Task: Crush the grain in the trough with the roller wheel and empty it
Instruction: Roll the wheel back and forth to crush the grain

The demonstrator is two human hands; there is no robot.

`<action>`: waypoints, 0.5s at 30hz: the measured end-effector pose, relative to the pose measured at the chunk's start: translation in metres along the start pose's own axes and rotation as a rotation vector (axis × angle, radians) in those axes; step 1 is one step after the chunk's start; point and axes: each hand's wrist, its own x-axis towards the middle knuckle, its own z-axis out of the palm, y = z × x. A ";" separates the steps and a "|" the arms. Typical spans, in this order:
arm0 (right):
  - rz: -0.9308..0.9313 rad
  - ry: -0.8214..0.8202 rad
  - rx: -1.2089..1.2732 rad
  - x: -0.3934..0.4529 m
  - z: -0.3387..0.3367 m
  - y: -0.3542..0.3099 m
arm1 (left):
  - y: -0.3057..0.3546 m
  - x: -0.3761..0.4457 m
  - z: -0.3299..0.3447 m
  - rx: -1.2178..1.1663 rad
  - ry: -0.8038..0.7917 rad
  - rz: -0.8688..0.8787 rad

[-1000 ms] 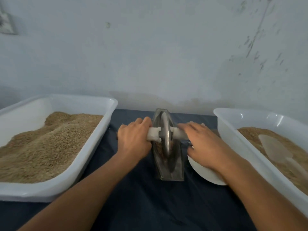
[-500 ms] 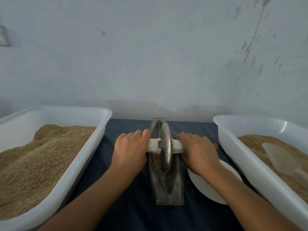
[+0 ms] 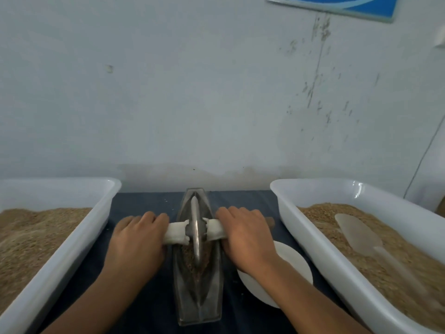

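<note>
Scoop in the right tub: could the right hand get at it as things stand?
Probably yes, once freed. The right hand grips the roller wheel handle now; the scoop lies uncovered on the grain in the open right tub beside it.

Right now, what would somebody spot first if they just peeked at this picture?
Probably the metal roller wheel standing in the narrow trough at the middle, with the left hand and right hand gripping its white handles. Next, the two big white tubs of grain: the left tub and the right tub, which has a scoop lying in it.
</note>
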 end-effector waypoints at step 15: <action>0.100 0.039 0.079 -0.026 -0.018 -0.016 | 0.011 -0.020 -0.033 0.054 -0.052 -0.130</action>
